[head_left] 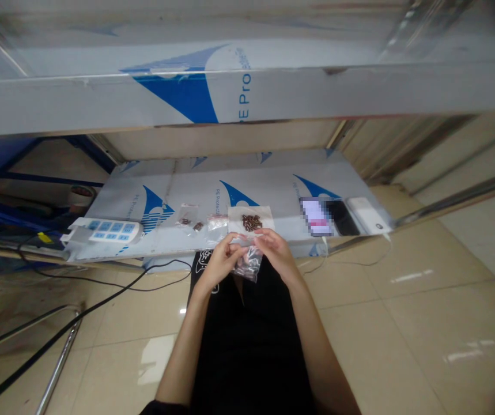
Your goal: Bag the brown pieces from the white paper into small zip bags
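Observation:
My left hand [226,256] and my right hand [274,249] meet at the shelf's front edge, over my lap. Both are closed, pinching a clear plastic bag [248,266] between them; what lies inside the bag is hard to make out. Just beyond my fingers, a pile of small brown pieces [252,222] rests on a white sheet [235,214]. To its left lies a small clear bag with pinkish marks [218,225]. Further left are another clear bag [187,214] with dark bits in it and a small brown piece [197,226].
A white power strip [117,231] lies at the shelf's left end. On the right sit a lit phone [316,218], a dark phone [341,218] and a white power bank [365,215] with cables. An upper shelf [294,95] overhangs the lower shelf [268,167]. Black cables run at left.

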The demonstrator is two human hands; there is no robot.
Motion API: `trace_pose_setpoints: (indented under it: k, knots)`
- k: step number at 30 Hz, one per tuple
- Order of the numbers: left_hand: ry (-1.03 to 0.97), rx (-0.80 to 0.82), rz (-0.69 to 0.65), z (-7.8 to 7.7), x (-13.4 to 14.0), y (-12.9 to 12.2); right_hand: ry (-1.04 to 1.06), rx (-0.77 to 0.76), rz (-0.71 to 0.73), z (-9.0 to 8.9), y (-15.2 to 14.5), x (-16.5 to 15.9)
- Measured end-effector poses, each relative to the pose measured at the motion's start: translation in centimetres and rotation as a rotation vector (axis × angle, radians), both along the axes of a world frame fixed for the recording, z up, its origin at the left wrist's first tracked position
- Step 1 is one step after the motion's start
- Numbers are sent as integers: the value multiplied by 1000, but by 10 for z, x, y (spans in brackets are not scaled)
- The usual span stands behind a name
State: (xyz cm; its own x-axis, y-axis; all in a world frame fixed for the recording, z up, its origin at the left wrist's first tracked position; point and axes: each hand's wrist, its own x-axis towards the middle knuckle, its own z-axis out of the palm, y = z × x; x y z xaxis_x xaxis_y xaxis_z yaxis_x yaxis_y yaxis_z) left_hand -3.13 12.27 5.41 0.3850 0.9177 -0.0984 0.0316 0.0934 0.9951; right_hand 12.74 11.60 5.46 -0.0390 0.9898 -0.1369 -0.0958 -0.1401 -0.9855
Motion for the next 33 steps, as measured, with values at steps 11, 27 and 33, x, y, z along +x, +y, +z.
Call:
trace_pose_setpoints:
  k: [11,27,33]
  knots:
    - [173,58,200,3,3,-9,102,-216,147,-2,-4,13]
    - [428,311,673,-8,5,-15,158,-277,6,0,-3,8]
    - [412,334,400,4,19,-18,120,-295,92,1,-3,0]
